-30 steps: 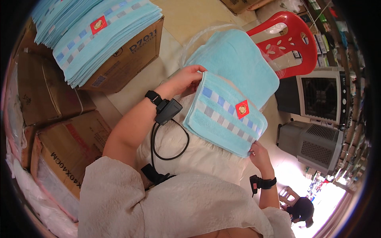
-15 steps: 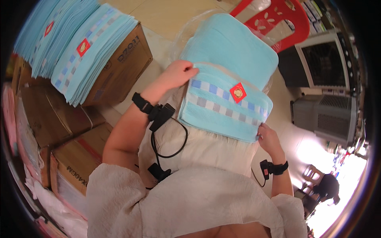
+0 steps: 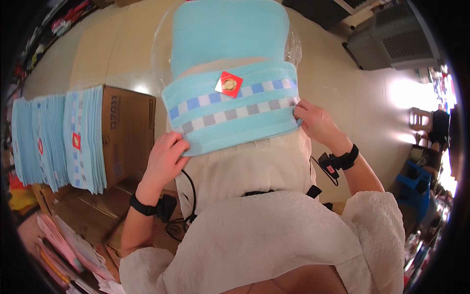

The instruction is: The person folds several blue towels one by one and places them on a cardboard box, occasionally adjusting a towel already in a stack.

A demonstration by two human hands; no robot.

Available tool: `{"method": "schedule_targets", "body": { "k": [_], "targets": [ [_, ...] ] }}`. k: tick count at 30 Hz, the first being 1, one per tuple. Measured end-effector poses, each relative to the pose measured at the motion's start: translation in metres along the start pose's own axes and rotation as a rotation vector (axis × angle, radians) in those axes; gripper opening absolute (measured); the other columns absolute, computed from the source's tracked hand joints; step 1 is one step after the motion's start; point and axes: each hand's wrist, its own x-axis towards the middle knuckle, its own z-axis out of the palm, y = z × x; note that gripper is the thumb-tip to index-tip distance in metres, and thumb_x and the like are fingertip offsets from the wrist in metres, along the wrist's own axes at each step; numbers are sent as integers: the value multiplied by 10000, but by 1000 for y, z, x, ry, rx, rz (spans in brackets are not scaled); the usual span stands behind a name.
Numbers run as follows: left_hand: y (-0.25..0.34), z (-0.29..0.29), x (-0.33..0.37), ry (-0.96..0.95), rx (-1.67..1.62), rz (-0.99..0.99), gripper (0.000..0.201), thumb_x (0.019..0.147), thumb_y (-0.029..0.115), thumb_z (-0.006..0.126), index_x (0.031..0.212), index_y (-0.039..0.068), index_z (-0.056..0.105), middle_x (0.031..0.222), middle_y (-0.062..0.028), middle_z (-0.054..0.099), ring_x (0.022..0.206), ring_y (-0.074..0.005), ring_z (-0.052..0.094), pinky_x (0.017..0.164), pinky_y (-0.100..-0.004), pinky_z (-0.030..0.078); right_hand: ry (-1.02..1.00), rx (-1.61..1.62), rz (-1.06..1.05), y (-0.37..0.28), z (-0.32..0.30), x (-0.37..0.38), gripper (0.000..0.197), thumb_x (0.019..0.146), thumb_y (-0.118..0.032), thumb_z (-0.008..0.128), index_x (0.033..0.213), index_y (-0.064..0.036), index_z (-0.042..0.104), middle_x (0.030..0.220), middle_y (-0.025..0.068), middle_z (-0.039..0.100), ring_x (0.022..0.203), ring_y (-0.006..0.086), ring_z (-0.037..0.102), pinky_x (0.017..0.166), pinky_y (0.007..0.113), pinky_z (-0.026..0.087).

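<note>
Across lap [image 3: 240,171]: folded blue towel [image 3: 235,133] w/ 2 checked bands [image 3: 230,115], red tag [image 3: 229,85] on top. L hand [image 3: 165,156] gripping near-left corner, R hand [image 3: 317,122] pinching right edge. Plain blue cloth [image 3: 230,32] just beyond, in clear plastic [image 3: 293,46]. Blue towel stacks [image 3: 87,171] on cardboard box [image 3: 128,134], L side.

Left grip [image 3: 165,159] holds a blue towel [image 3: 240,128]; right grip [image 3: 319,123], its right edge.

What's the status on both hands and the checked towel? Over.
Left hand at near left corner of checked towel; right hand pinching its right edge. Red tag on top. Black cable beside left hand, possible snag.
</note>
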Motion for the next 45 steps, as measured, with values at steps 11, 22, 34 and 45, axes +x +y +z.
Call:
{"method": "schedule_targets", "body": {
  "k": [11, 22, 34, 45],
  "targets": [
    [-19, 2, 25, 155, -786, -862, 440, 835, 452, 535, 880, 15, 556, 699, -17, 562, 601, -86, 531, 522, -219, 428, 239, 1044, 635, 41, 17, -18, 210, 843, -189, 525, 910, 2, 581, 774, 66, 606, 689, 133, 582, 612, 257, 465],
    [-2, 26, 39, 390, -1088, -816, 339, 872, 302, 532, 976, -20, 516, 811, -28, 539, 707, -100, 469, 619, -240, 386, 216, 1032, 454, 14, 29, 33, 358, 858, -293, 542, 1036, 18, 545, 868, 73, 589, 799, 134, 537, 708, 269, 442],
    [-41, -27, -30, 1131, -832, -665, 213, 908, 225, 469, 885, 13, 455, 769, -49, 520, 726, -103, 464, 664, -266, 408, 405, 461, -98, -84, -43, 194, 237, 879, -209, 505, 981, 4, 523, 760, 85, 549, 712, 120, 489, 650, 255, 411],
    [-97, -138, -172, 1782, -590, -712, 194, 914, 205, 469, 904, 12, 473, 826, -34, 537, 733, -69, 496, 643, -222, 422, -63, 726, -531, -337, 21, 401, 341, 837, -302, 538, 958, 16, 542, 802, 145, 597, 714, 210, 557, 654, 314, 442]
  ]
}}
